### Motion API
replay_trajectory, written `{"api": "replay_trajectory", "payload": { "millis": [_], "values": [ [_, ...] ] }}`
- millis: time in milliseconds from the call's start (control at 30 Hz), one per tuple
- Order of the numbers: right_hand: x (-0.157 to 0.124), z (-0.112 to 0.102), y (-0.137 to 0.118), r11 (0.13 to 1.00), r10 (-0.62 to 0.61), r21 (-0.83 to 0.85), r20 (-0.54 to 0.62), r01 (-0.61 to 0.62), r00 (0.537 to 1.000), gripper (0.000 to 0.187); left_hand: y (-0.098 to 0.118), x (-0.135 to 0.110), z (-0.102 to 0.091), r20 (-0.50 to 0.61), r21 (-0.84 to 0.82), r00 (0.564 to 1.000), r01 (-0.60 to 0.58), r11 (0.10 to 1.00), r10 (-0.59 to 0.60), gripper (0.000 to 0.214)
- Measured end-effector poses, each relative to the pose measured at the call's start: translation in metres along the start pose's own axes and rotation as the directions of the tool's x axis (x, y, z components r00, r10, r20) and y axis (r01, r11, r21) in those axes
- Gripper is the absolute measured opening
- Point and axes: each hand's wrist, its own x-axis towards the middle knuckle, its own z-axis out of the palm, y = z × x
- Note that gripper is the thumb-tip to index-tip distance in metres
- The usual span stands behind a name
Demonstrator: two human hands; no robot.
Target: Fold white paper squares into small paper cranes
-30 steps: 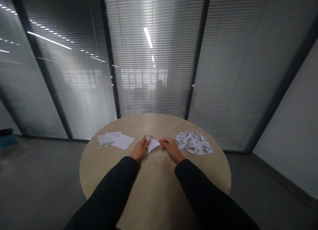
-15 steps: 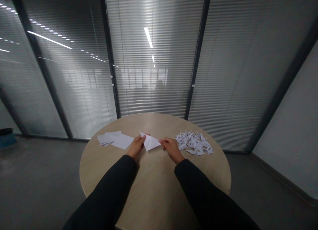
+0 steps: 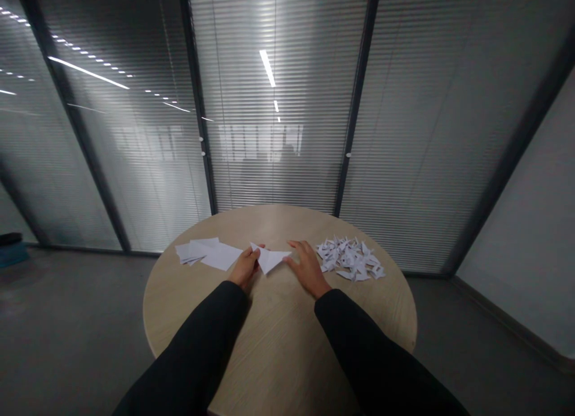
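Observation:
My left hand pinches the left end of a folded sheet of white paper, which hangs a little above the table with its point downward. At the paper's right corner, my right hand has its thumb and fingers apart, the thumb close to or touching the edge. Flat white paper sheets lie overlapping just left of my left hand. Beyond my right hand is a heap of small folded paper pieces.
The round wooden table has its curved edge on both sides of my arms. Glass partitions with blinds stand behind it, and a white wall is at the right. A blue container sits on the floor far left.
My right hand has loosened its pinch on the paper's right corner and spread its fingers. The paper's top edge now dips in the middle. My left hand keeps its hold.

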Motion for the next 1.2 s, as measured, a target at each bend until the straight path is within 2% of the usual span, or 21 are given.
{"api": "replay_trajectory", "payload": {
  "millis": [100, 200, 333, 533, 700, 867, 967, 1067, 1133, 1200],
  "values": [
    [-0.001, -0.003, -0.012, 0.976, -0.204, -0.049, 0.120, 0.211, 0.972, 0.027, -0.005, 0.004, -0.001, 0.012, 0.012, 1.000, -0.015, 1.000, 0.015, 0.025],
    [-0.004, -0.002, -0.022, 0.939, -0.317, -0.059, 0.230, 0.338, 0.920, 0.022, -0.007, 0.005, -0.001, 0.047, 0.016, 0.999, -0.014, 1.000, 0.013, 0.029],
    [-0.005, -0.001, -0.027, 0.912, -0.331, -0.130, 0.324, 0.388, 0.886, 0.018, -0.005, 0.002, 0.003, 0.072, -0.017, 0.997, 0.016, 1.000, -0.014, 0.026],
    [-0.004, -0.001, -0.025, 0.902, -0.283, -0.200, 0.399, 0.384, 0.872, 0.014, 0.001, -0.005, 0.008, 0.068, -0.071, 0.996, 0.061, 0.996, -0.056, 0.018],
    [-0.004, 0.000, -0.020, 0.966, -0.218, -0.074, 0.271, 0.246, 0.938, 0.018, 0.007, -0.012, 0.012, 0.102, -0.119, 0.992, 0.082, 0.990, -0.070, 0.016],
    [0.000, -0.003, -0.015, 0.983, -0.013, 0.181, 0.149, -0.014, 0.989, 0.013, 0.011, -0.019, 0.013, 0.229, -0.097, 0.973, 0.064, 0.993, -0.040, 0.027],
    [0.003, -0.002, -0.011, 0.899, 0.180, 0.376, 0.147, -0.224, 0.973, 0.016, 0.011, -0.019, 0.010, 0.269, -0.057, 0.962, 0.055, 0.997, -0.038, 0.038],
    [0.006, -0.001, -0.009, 0.733, 0.326, 0.554, 0.223, -0.395, 0.919, 0.021, 0.010, -0.018, 0.007, 0.299, -0.040, 0.954, 0.038, 0.998, -0.024, 0.039],
    [0.007, -0.001, -0.009, 0.647, 0.376, 0.623, 0.241, -0.440, 0.895, 0.023, 0.010, -0.017, 0.006, 0.333, -0.038, 0.943, 0.022, 0.999, -0.008, 0.035],
    [0.007, -0.002, -0.008, 0.604, 0.407, 0.662, 0.223, -0.444, 0.886, 0.024, 0.010, -0.017, 0.006, 0.350, -0.038, 0.937, 0.021, 0.999, -0.006, 0.031]
  ]
}}
